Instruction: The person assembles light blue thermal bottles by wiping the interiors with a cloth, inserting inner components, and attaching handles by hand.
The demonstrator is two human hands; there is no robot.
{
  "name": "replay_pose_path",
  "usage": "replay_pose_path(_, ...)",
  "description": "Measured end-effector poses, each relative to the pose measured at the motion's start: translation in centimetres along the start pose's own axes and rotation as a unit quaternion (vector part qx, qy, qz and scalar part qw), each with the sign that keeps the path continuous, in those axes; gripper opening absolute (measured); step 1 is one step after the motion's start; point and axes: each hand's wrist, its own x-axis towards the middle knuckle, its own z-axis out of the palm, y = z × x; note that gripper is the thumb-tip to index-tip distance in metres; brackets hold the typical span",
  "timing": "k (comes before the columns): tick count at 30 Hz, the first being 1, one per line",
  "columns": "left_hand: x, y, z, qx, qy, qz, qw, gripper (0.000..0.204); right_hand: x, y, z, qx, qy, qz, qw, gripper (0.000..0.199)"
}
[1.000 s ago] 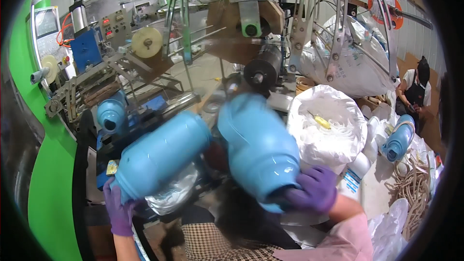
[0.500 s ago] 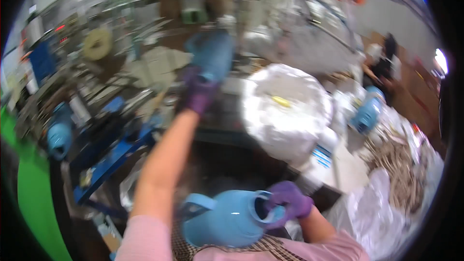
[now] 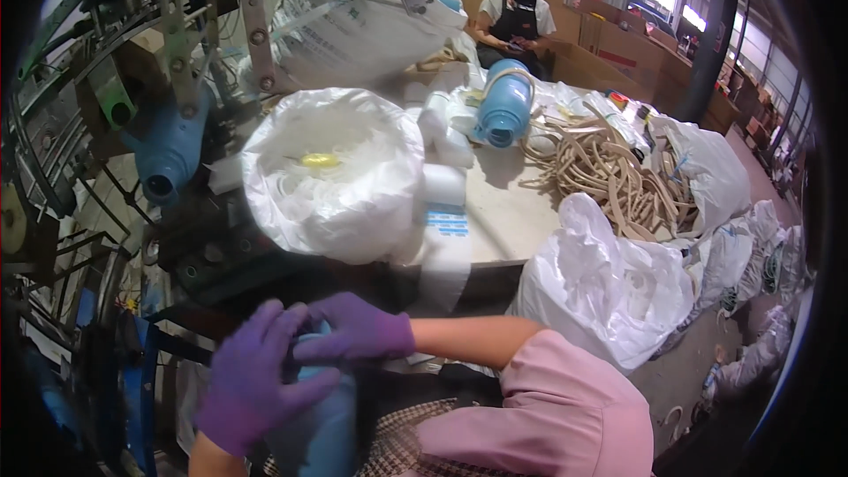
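Both purple-gloved hands, left hand point(image 3: 252, 380) and right hand point(image 3: 358, 331), clamp fingers over the blue jug point(image 3: 318, 424) top, jug directly under the fingers at lap; slick gloves risk slipping off it.

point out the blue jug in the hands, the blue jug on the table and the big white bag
blue jug in the hands point(image 3: 320, 428), head view, on its body
blue jug on the table point(image 3: 505, 110), head view, on its side
big white bag point(image 3: 340, 203), head view, on its front wall

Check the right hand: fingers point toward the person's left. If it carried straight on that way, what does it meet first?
Most likely the left hand. The right hand lies across the top of the blue bottle with its fingertips about touching the left hand's fingers, which wrap the same bottle. Depth between them is unclear.
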Motion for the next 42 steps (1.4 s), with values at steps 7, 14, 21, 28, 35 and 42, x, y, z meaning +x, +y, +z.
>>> replay_pose_path(7, -0.9, -3.9, -0.2, -0.225, 0.176, -0.257, 0.923, 0.047, -2.8, -5.7, -10.0, -0.278, 0.042, -0.096, 0.955, 0.055)
replay_pose_path(14, -8.6, -14.4, 0.3, -0.503, 0.182, -0.197, 0.821, 0.051, -21.8, -12.3, -35.6, -0.708, 0.425, 0.072, 0.559, 0.026)
replay_pose_path(21, -10.8, -21.2, 12.0, -0.592, 0.183, -0.315, 0.719, 0.052, -50.7, -2.1, -51.9, -0.579, 0.418, 0.548, 0.435, 0.047)
replay_pose_path(28, -14.4, -18.8, 7.8, -0.453, 0.269, -0.351, 0.774, 0.054, -29.6, -0.1, -43.5, -0.281, 0.869, 0.001, 0.407, 0.036)
replay_pose_path(35, -15.4, -14.6, 7.4, -0.350, 0.317, -0.341, 0.813, 0.047, -25.4, -6.2, -45.6, -0.419, 0.802, -0.067, 0.420, 0.031)
replay_pose_path(42, -18.6, -18.0, 9.6, -0.281, 0.354, -0.298, 0.841, 0.036, -6.3, -9.9, -26.4, 0.215, 0.273, -0.241, 0.906, 0.030)
